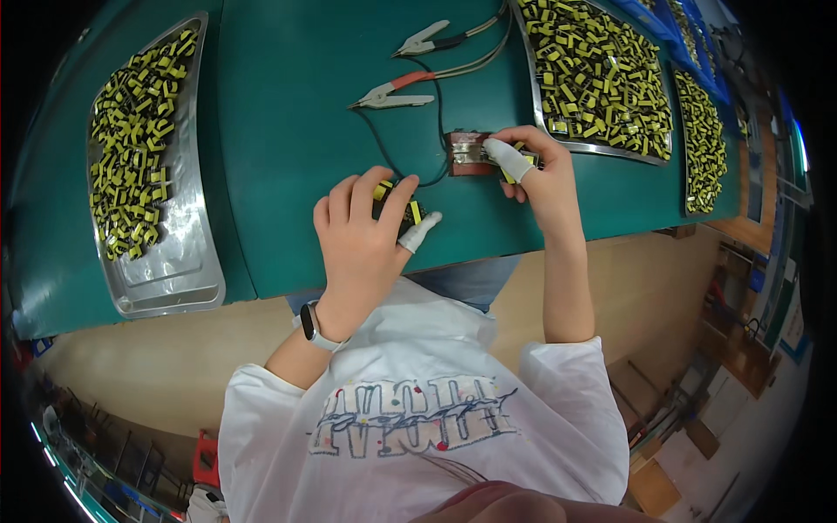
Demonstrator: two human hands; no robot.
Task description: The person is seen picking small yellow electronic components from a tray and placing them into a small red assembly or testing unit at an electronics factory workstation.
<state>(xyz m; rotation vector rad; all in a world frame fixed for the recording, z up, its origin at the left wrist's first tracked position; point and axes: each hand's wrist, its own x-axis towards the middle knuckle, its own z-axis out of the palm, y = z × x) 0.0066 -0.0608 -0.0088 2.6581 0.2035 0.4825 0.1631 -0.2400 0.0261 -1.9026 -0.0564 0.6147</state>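
My left hand (364,218), a white cot on its thumb, curls over a few small yellow-and-black transformers (416,212) just above the green table. My right hand (542,170), its thumb also in a white cot, pinches a transformer (490,150) at the right end of a reddish-brown block with metal contact plates (469,154). More yellow transformers (521,171) show under its fingers; how many it holds is hidden. A dark lead runs from the block toward a red-sleeved clip (392,91) and a black-sleeved clip (427,40).
At the left stands a metal tray (193,253), partly filled with transformers. A second metal tray (602,152) at the upper right is heaped with them, and a narrower tray (697,139) lies beyond it. Blue bins (697,44) stand at the far right. The green table's (288,131) near edge runs close to my body.
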